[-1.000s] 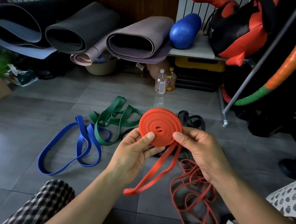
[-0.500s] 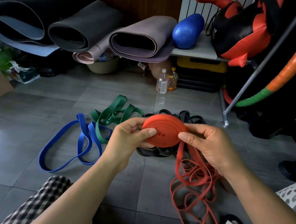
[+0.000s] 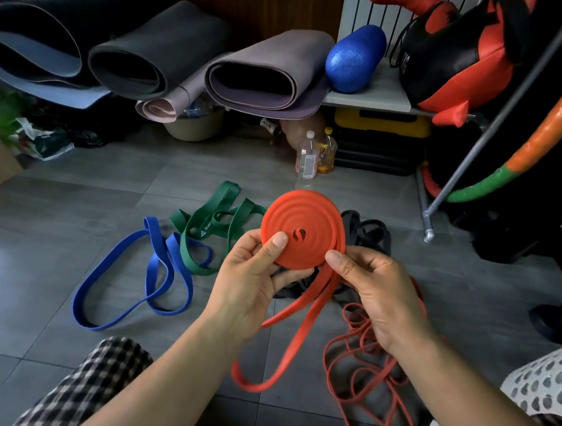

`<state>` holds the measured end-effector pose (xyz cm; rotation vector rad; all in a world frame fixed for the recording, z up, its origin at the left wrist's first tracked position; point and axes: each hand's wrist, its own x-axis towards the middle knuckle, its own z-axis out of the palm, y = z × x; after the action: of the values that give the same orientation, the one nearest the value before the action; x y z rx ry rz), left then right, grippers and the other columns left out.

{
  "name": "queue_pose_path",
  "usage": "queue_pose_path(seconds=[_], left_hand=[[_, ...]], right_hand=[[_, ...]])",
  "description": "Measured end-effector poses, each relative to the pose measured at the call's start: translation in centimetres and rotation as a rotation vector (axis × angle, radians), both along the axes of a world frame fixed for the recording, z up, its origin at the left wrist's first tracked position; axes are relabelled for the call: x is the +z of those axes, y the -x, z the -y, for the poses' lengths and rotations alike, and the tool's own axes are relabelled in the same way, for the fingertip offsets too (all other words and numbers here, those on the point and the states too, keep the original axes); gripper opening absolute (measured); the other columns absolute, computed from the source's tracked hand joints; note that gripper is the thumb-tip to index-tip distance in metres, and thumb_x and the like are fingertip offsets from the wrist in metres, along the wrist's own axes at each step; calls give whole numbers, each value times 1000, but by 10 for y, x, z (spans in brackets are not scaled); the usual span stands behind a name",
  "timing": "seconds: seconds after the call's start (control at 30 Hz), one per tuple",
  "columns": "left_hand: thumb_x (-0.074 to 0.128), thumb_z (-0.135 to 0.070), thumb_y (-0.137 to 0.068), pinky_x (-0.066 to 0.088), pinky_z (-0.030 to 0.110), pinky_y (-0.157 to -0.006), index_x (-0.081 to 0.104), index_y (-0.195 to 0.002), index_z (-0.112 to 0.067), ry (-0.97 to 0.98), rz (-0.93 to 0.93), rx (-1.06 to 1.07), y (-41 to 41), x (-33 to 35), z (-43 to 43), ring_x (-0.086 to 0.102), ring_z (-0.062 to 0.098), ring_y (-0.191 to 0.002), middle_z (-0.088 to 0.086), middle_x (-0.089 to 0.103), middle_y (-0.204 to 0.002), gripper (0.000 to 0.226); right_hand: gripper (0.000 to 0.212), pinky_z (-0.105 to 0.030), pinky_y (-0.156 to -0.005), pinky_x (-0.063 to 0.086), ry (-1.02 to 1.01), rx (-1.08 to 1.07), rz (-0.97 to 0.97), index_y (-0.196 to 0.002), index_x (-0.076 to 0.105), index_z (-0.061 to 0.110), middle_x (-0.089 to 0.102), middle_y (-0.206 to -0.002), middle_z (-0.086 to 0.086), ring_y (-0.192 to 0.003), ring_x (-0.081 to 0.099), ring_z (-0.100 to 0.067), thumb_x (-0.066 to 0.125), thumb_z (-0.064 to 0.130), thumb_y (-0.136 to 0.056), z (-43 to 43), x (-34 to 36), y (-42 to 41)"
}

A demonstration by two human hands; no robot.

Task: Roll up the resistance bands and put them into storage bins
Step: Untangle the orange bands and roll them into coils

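Hands: left hand [image 3: 252,277] pinching the orange band coil [image 3: 301,230], right hand [image 3: 376,294] gripping coil edge and loose tail [image 3: 284,354] | Risk: coil springing apart if either grip is slackening.

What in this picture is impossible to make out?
Head view:
- Black band: mostly hidden behind the orange coil and the right hand.
- Left hand: fingers mostly hidden behind the coil.
- Thin red band: cut off by the bottom edge.
- Bottle: label too small to read.
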<state>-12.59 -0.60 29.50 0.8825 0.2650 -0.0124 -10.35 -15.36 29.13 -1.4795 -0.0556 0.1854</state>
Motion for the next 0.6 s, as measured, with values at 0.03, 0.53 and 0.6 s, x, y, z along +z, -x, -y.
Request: queue_pose_path(seconds=[0.03,0.53,0.6], left_hand=[[60,-16,-73,59,39,-69,53,-91,-5,19,-4,-1,0,-1,0,70,28,-81,15,70,-92,23],[58,-15,-75,58,35,-66,51,-97,-6,129,3,-30,6,-2,3,70,26,-86,13,71,-96,25],[58,-15,-76,58,34,-67,52,-98,-6,169,-12,-39,7,-6,7,69,28,-90,14,70,-100,25]], right_hand=[[17,-16,-77,51,3,8,-2,-72,70,18,73,-74,4,-76,67,-6,68,31,-61,0,1,-1],[20,-13,-71,48,21,-1,17,-74,70,19,73,-77,6,-77,68,-4,69,34,-61,0,5,-2],[19,-11,-68,49,65,-12,33,-75,69,20,73,-75,7,-74,67,-3,68,33,-62,1,5,-1]])
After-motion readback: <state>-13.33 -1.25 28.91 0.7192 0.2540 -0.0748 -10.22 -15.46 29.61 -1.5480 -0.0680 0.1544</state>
